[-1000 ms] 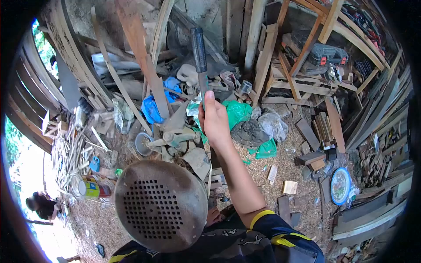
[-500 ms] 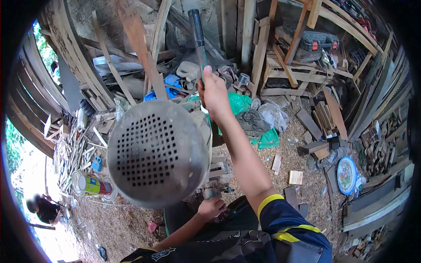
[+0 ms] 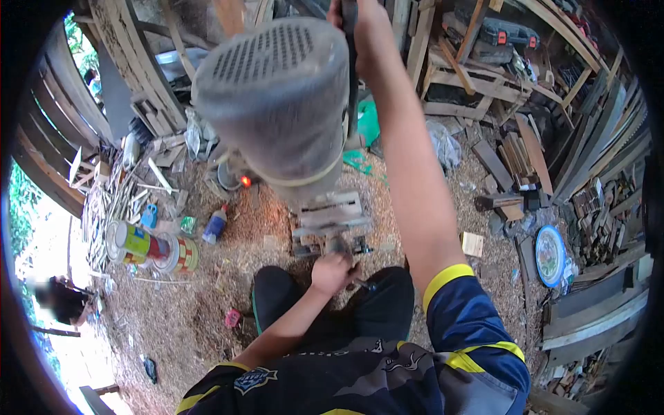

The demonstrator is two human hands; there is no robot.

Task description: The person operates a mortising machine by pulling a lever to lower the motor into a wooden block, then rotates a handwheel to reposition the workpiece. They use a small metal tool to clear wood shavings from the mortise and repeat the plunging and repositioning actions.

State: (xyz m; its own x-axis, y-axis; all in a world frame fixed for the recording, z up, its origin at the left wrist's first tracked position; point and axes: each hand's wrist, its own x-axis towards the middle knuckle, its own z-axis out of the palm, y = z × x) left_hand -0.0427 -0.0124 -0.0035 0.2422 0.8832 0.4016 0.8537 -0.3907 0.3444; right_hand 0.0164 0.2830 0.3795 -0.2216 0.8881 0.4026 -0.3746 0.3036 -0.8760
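Note:
At the top of the view my right hand (image 3: 372, 24) is wrapped round the dark upright handle (image 3: 351, 41) of a machine. Beside it hangs the large grey motor housing (image 3: 277, 90), its end punched with a grid of vent holes. Between my knees my left hand (image 3: 333, 272) closes on the end of a metal vise (image 3: 337, 243) at the machine's base. A short rod (image 3: 366, 284) sticks out beside that hand. Left of the base, a small red-orange glow (image 3: 245, 181) shows near the ground. The housing hides whatever is beneath it.
Wood chips cover the ground. Stacked paint cans (image 3: 135, 242) and a bottle (image 3: 215, 225) stand left. On the right are a blue-rimmed round tray (image 3: 550, 256), wood offcuts (image 3: 508, 183) and a toolbox (image 3: 498, 33). A person (image 3: 62, 301) is at far left.
The motor housing and its handle have shifted up in view, with the housing now seen more from its side. My right hand moved up with the handle. The red-orange glow has come into view.

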